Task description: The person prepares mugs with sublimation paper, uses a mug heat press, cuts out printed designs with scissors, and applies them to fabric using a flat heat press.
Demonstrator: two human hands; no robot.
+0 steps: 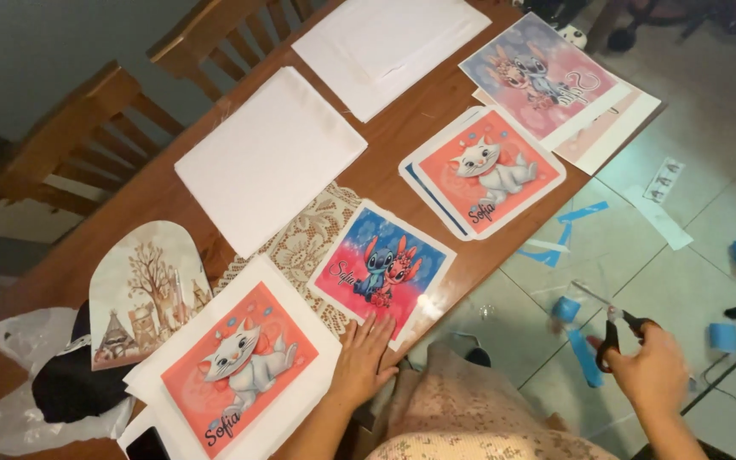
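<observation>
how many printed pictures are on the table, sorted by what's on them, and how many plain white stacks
White cat prints: 2
Blue and pink creature prints: 2
Arch-shaped tree print: 1
Plain white paper stacks: 2
Total: 7

The left hand rests by the near prints; the right hand holds scissors.

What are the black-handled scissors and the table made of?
The black-handled scissors in the right hand look like shiny metal blades with dull plastic handles. The brown table looks like varnished wood: grain lines and a soft gloss show.
</observation>
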